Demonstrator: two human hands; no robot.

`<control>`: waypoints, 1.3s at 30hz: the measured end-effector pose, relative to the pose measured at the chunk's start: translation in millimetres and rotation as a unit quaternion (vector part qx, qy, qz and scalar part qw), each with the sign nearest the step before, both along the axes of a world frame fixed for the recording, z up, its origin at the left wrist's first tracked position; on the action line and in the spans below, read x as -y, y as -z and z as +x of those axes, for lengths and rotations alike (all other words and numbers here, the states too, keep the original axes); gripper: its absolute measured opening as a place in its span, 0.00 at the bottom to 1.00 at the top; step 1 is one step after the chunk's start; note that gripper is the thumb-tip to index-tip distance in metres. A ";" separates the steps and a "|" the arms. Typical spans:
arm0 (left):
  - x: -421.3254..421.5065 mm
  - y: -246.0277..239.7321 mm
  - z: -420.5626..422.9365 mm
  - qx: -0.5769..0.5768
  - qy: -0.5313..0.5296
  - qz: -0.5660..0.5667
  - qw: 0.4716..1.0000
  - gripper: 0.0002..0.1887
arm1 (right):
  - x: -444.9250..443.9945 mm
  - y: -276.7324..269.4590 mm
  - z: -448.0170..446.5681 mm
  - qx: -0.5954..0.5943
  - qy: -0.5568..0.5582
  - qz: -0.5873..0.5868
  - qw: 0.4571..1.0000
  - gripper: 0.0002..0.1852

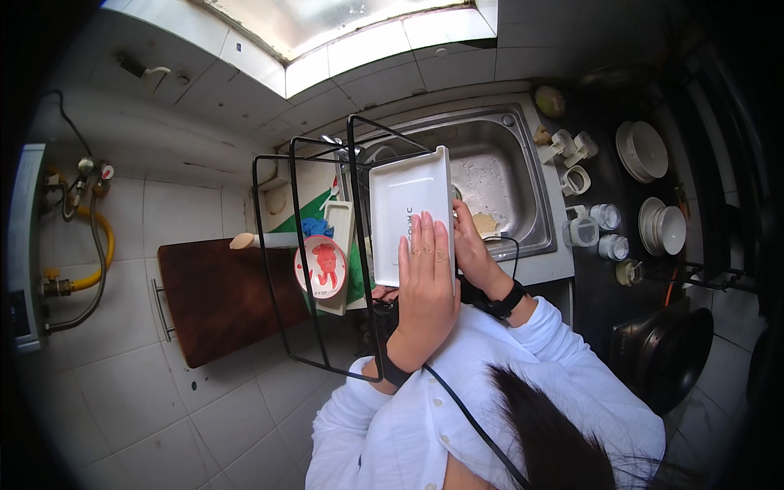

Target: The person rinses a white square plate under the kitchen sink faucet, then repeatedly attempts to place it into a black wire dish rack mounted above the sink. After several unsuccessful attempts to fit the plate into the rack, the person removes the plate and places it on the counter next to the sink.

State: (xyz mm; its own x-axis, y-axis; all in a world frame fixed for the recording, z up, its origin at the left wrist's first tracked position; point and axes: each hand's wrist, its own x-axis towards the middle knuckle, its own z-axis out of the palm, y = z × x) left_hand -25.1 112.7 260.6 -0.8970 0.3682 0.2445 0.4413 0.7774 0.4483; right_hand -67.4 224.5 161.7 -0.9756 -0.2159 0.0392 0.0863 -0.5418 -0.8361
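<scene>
A white plastic tray (401, 184) with writing on its face is held on edge in front of my chest. My left hand (425, 257) presses flat against that face, fingers together. At the tray's right edge is my right hand (474, 248), its fingers partly hidden behind the tray. A black wire rack (352, 147) surrounds the tray's left side, and its lower bar crosses my left forearm. Whether rack and tray are joined is unclear. Behind them lies the stainless steel sink (539, 184), with water drops and a pale scrap in its basin.
On the left are a bowl with a red rabbit print (320, 267), a pale narrow tray (338, 214), a blue cloth (315, 227) and a dark wooden board (226, 300). Glass jars (605, 217), stacked plates (646, 153) and bowls (664, 229) stand on the dark right counter.
</scene>
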 end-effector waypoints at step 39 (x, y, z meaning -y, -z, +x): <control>69.4 49.3 -16.6 0.158 -0.130 0.314 0.927 0.18 | -42.5 -44.6 -13.0 0.237 -0.173 -0.109 0.950 0.32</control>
